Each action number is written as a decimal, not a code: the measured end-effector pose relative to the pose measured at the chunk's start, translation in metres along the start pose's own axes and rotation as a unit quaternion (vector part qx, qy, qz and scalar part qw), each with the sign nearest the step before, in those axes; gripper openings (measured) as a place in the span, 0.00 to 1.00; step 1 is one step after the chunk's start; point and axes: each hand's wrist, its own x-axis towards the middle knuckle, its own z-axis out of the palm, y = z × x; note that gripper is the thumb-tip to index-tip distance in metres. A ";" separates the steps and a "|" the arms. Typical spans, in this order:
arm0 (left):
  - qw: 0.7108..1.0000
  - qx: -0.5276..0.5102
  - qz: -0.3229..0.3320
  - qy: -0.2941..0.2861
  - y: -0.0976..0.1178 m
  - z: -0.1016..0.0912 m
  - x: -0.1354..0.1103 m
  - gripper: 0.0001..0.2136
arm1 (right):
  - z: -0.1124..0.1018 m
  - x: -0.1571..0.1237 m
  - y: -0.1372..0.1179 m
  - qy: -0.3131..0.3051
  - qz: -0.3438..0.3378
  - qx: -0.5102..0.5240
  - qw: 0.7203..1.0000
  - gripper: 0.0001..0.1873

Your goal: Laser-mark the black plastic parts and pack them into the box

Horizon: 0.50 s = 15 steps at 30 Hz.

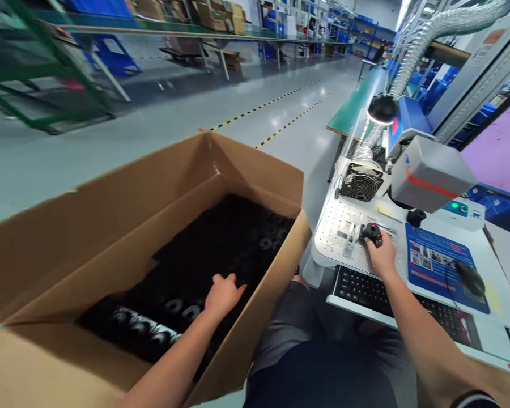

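Note:
My right hand (pixel 382 255) is closed on a black round part (pixel 370 231) with a hole in its top and a small red light spot on it. The part sits at a small metal fixture (pixel 352 235) on a perforated white plate (pixel 329 241). Down in a cardboard box (pixel 148 209), my left hand (pixel 223 296) has its fingers bent into the dark contents. Whatever they grip is lost against the black. Around that hand lie black trays or foam (pixel 204 243) with several ring-shaped parts (pixel 191 311) and shiny pieces (pixel 147 324).
Above the fixture hangs a grey machine head (pixel 433 173), beside a fan (pixel 362 182) and a ringed lamp (pixel 382 109). A keyboard (pixel 363 288) lies at the bench front. A blue mat (pixel 437 255) carries a black mouse (pixel 470 277). Another black part (pixel 415 217) stands farther back.

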 end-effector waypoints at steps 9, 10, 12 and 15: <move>1.000 -0.013 -0.019 -0.013 0.000 0.005 -0.001 0.24 | 0.006 0.001 0.005 0.003 0.011 -0.005 1.000 0.29; 1.000 -0.013 -0.017 -0.011 0.001 0.005 -0.003 0.24 | 0.007 0.001 0.004 0.004 0.008 -0.003 1.000 0.29; 1.000 -0.009 -0.014 -0.007 0.003 0.004 -0.007 0.25 | 0.007 0.002 0.003 0.006 0.002 -0.002 1.000 0.28; 1.000 -0.004 -0.016 -0.002 0.005 0.002 -0.015 0.27 | 0.007 0.004 0.001 0.007 -0.001 -0.003 1.000 0.27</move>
